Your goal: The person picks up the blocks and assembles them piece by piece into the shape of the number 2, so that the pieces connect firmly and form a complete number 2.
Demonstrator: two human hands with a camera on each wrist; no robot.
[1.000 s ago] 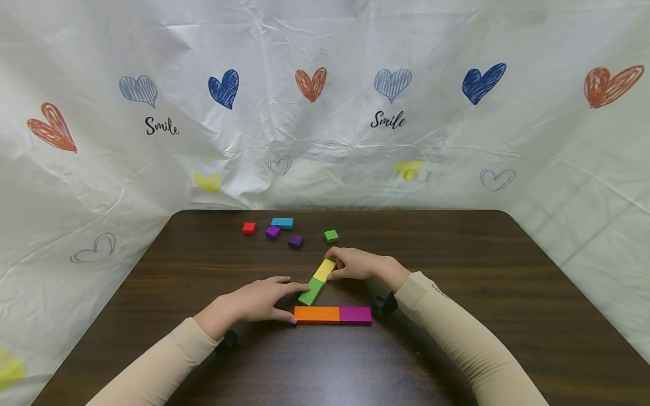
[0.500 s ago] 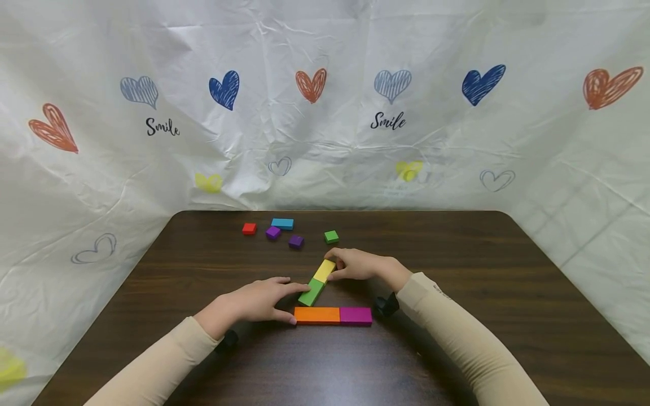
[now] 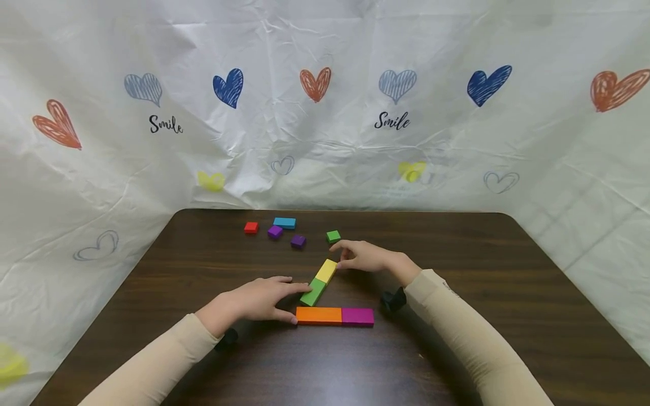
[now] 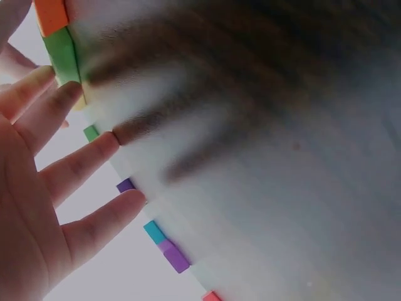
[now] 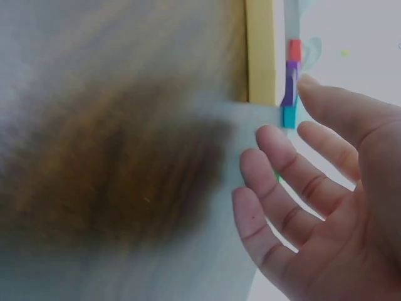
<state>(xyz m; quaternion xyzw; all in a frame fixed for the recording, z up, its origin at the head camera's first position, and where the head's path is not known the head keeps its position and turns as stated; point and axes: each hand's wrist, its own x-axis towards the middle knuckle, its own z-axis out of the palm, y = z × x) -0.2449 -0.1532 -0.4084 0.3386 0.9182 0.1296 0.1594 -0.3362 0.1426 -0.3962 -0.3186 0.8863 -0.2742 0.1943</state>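
Observation:
My left hand (image 3: 261,299) lies with its fingers spread. Its index fingertip touches the long green block (image 3: 312,292), and its thumb tip is at the left end of the orange block (image 3: 319,316). A magenta block (image 3: 358,317) continues the orange one in a straight row. Slanting away behind that row, the green block meets a yellow block (image 3: 326,271) end to end. My right hand (image 3: 368,256) is beside the far end of the yellow block, fingers loosely bent. In the right wrist view a gap shows between those fingers and the yellow block (image 5: 262,56).
Toward the back of the dark wooden table (image 3: 457,248) lie a red block (image 3: 251,228), a blue block (image 3: 285,223), two purple blocks (image 3: 275,232) and a small green block (image 3: 333,236). A white sheet with printed hearts (image 3: 316,84) hangs behind.
My right hand has let go of the yellow block and moved slightly right and away from me. The left hand and the blocks have stayed in place.

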